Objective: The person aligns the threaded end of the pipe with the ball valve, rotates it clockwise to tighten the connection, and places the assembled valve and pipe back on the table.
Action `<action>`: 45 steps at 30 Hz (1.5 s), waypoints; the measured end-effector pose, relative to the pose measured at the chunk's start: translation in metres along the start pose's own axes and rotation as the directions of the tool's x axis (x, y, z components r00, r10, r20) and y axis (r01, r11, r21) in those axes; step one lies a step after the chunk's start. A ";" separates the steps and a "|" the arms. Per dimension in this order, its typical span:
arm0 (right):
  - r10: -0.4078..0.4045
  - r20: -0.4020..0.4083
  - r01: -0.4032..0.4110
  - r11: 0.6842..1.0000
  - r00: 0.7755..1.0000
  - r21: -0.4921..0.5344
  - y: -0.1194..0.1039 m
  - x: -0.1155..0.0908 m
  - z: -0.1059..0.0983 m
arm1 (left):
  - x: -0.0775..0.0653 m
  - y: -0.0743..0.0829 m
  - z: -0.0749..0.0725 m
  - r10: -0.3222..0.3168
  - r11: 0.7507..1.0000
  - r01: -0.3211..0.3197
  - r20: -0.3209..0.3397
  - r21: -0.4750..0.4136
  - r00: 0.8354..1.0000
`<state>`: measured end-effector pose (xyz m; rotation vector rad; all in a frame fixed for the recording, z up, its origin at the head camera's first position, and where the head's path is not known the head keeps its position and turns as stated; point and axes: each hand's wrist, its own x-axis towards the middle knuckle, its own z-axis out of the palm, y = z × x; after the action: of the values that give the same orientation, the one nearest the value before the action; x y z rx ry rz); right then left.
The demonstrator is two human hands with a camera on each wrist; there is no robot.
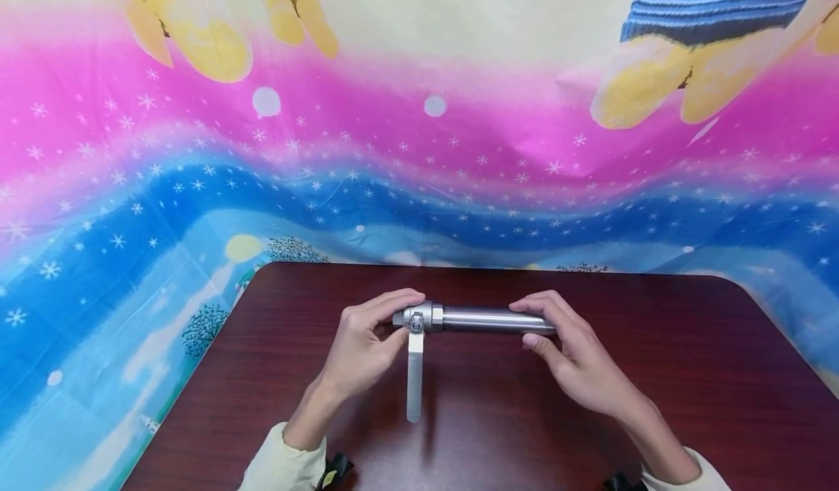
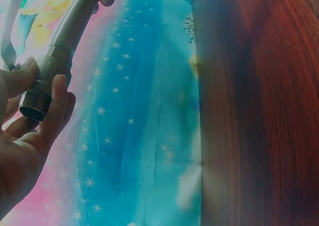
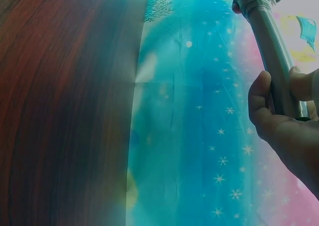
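A metal ball valve (image 1: 426,316) is joined to a smooth steel pipe (image 1: 485,320), and both hands hold the pair level above the table. My left hand (image 1: 363,345) grips the valve body at its left end, thumb below and fingers over the top. The valve's flat lever handle (image 1: 415,382) points toward me. At the pipe's right end, my right hand (image 1: 577,356) grips with the thumb on the near side. In the left wrist view the open mouth of the valve (image 2: 35,106) shows between thumb and fingers. The right wrist view shows the pipe (image 3: 274,56) running up to the valve.
The dark red wooden table (image 1: 295,294) has rounded far corners. Behind it hangs a printed cloth (image 1: 406,163) with snowflakes and pink and blue bands. Pale sleeves (image 1: 282,465) and dark wrist straps (image 1: 336,469) show at the lower edge.
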<state>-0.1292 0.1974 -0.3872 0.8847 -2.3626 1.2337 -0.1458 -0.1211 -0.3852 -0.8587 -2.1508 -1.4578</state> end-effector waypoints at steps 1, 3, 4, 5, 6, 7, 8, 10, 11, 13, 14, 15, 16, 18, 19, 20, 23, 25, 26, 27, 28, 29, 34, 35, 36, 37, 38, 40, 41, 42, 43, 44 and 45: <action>0.006 0.006 -0.006 1.000 1.000 0.010 0.000 0.000 0.000 | 0.000 0.000 0.000 0.003 1.000 -0.003 -0.001 0.001 1.000; 0.022 0.019 -0.023 0.999 1.000 0.029 0.000 0.000 -0.001 | 0.000 -0.001 0.000 0.007 1.000 -0.007 -0.001 0.001 1.000; 0.030 0.025 -0.031 0.999 0.999 0.036 0.001 0.000 -0.001 | 0.000 -0.001 0.000 0.010 1.000 -0.010 -0.001 0.002 1.000; 0.035 0.031 -0.036 0.999 0.999 0.039 0.001 0.000 -0.002 | 0.000 -0.001 0.000 0.014 1.000 -0.014 -0.001 0.003 1.000; 0.040 0.036 -0.042 0.998 0.999 0.040 0.001 0.000 -0.002 | 0.000 -0.001 0.000 0.018 1.000 -0.018 -0.001 0.004 1.000; 0.047 0.042 -0.048 0.998 0.998 0.041 0.001 0.000 -0.002 | 0.000 -0.002 0.000 0.023 1.000 -0.023 -0.001 0.004 1.000; 0.053 0.047 -0.055 0.997 0.997 0.045 0.001 0.000 -0.002 | 0.000 -0.002 0.000 0.029 1.000 -0.029 -0.002 0.006 1.000; 0.060 0.058 -0.063 0.997 0.996 0.049 0.001 -0.001 -0.002 | 0.000 -0.002 -0.001 0.041 0.999 -0.041 -0.004 0.007 0.999; 0.061 0.062 -0.064 0.997 0.996 0.050 0.001 -0.001 -0.002 | 0.000 -0.002 -0.001 0.045 0.999 -0.045 -0.004 0.008 0.999; 0.057 0.062 -0.060 0.997 0.996 0.045 0.001 -0.002 -0.001 | 0.000 -0.002 0.000 0.047 0.999 -0.047 -0.004 0.008 0.999; 0.051 0.059 -0.053 0.998 0.997 0.036 0.000 -0.002 -0.001 | 0.000 -0.002 0.000 0.046 0.999 -0.046 -0.003 0.009 0.999; 0.043 0.053 -0.045 0.999 0.998 0.023 0.000 -0.002 -0.001 | 0.000 -0.002 0.000 0.041 0.999 -0.041 -0.003 0.008 0.999; 0.036 0.045 -0.036 0.999 0.998 0.009 0.000 -0.003 0.000 | 0.000 -0.002 0.000 0.035 0.999 -0.035 -0.002 0.010 0.999; 0.027 0.028 -0.026 0.999 0.999 -0.018 0.000 -0.003 0.001 | 0.000 -0.001 -0.001 0.022 1.000 -0.022 0.001 0.010 1.000; 0.020 0.017 -0.020 0.999 1.000 -0.030 0.000 -0.003 0.001 | 0.000 -0.001 -0.001 0.016 1.000 -0.016 0.002 0.011 1.000; 0.012 0.008 -0.012 0.999 1.000 -0.038 0.000 -0.003 0.001 | 0.000 -0.001 -0.001 0.013 1.000 -0.014 0.002 0.013 1.000; -0.005 -0.010 0.004 0.999 1.000 -0.034 0.001 -0.002 0.002 | 0.000 -0.001 -0.001 0.010 1.000 -0.010 0.001 0.015 1.000; -0.010 -0.012 0.010 1.000 1.000 -0.014 0.001 -0.001 0.001 | 0.000 -0.001 -0.001 0.011 1.000 -0.011 -0.001 0.017 1.000; -0.007 -0.008 0.007 1.000 1.000 -0.005 0.001 -0.001 0.001 | 0.000 -0.001 -0.001 0.012 1.000 -0.012 -0.002 0.017 1.000; -0.001 -0.003 0.001 1.000 1.000 0.005 0.001 -0.001 0.001 | 0.000 -0.002 -0.001 0.012 1.000 -0.012 -0.003 0.017 1.000; 0.007 0.002 -0.007 1.000 1.000 0.014 0.001 -0.001 0.000 | 0.000 -0.002 -0.002 0.013 1.000 -0.013 -0.004 0.016 1.000; 0.015 0.008 -0.015 1.000 1.000 0.024 0.000 -0.001 0.000 | 0.000 -0.002 -0.002 0.015 1.000 -0.014 -0.005 0.016 1.000; 0.036 0.025 -0.037 0.998 0.999 0.051 0.000 -0.001 -0.001 | 0.000 -0.002 -0.002 0.027 1.000 -0.027 -0.003 0.014 1.000; 0.036 0.030 -0.038 0.998 0.999 0.055 0.000 -0.001 -0.001 | 0.000 -0.002 -0.002 0.030 0.999 -0.030 -0.002 0.014 1.000; 0.036 0.033 -0.038 0.998 0.999 0.059 0.000 -0.001 -0.001 | 0.000 -0.001 -0.002 0.033 0.999 -0.033 -0.002 0.014 0.999; 0.037 0.037 -0.039 0.997 0.999 0.060 0.000 -0.001 -0.001 | 0.000 -0.001 -0.002 0.036 0.999 -0.036 -0.002 0.015 0.999; 0.039 0.041 -0.042 0.997 0.998 0.061 0.000 -0.001 -0.001 | 0.000 -0.001 -0.002 0.038 0.999 -0.038 -0.002 0.016 0.999; 0.043 0.049 -0.046 0.997 0.998 0.067 0.000 -0.002 -0.001 | 0.000 -0.001 -0.002 0.044 0.999 -0.044 -0.002 0.017 0.999; 0.044 0.050 -0.047 0.997 0.998 0.066 0.000 -0.002 -0.001 | 0.000 -0.001 -0.002 0.046 0.999 -0.045 -0.002 0.017 0.999; 0.042 0.049 -0.045 0.997 0.998 0.058 -0.001 -0.002 -0.001 | 0.000 -0.002 -0.002 0.044 0.999 -0.044 -0.002 0.016 0.999; 0.041 0.047 -0.043 0.998 0.998 0.054 -0.001 -0.003 -0.001 | 0.000 -0.002 -0.002 0.044 0.999 -0.044 -0.003 0.017 0.999; 0.039 0.044 -0.041 0.998 0.998 0.048 -0.001 -0.003 0.000 | 0.000 -0.002 -0.002 0.045 0.999 -0.045 -0.004 0.019 0.999; 0.035 0.039 -0.036 0.999 0.999 0.037 -0.001 -0.003 0.000 | 0.000 -0.002 -0.002 0.045 0.999 -0.045 -0.005 0.022 0.999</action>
<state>-0.1260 0.1976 -0.3883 0.8889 -2.4023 1.2896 -0.1475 -0.1233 -0.3858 -0.8881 -2.1255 -1.4104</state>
